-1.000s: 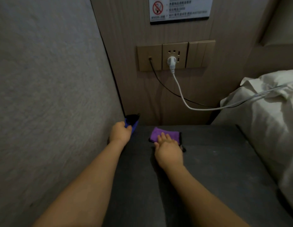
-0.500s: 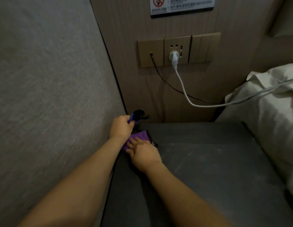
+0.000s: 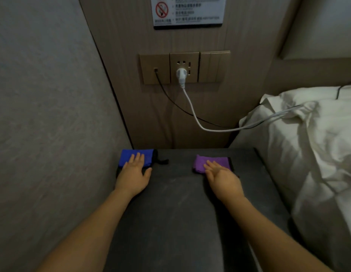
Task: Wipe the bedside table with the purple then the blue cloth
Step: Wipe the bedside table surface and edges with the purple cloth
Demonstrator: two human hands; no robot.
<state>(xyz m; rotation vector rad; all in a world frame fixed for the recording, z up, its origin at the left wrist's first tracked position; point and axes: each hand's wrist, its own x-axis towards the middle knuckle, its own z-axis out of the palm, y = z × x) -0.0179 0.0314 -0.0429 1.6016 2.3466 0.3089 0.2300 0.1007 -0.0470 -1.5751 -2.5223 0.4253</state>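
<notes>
Head view, looking down: dark bench (image 3: 180,213) hemmed by a grey wall on the left, a wood panel at the far edge, white bedding (image 3: 312,154) on the right; bare surface between and nearer than both cloths. Both forearms stretched forward, palms down. Left hand (image 3: 133,174) at the far left corner, fingers straight and flat on the blue cloth (image 3: 129,154). Right hand (image 3: 222,178) well apart to the right, fingers extended, pressing the purple cloth (image 3: 210,160).

Dark bedside table (image 3: 180,203), blue cloth (image 3: 131,155) at its far-left corner (against the wall), purple cloth (image 3: 214,162) far right
</notes>
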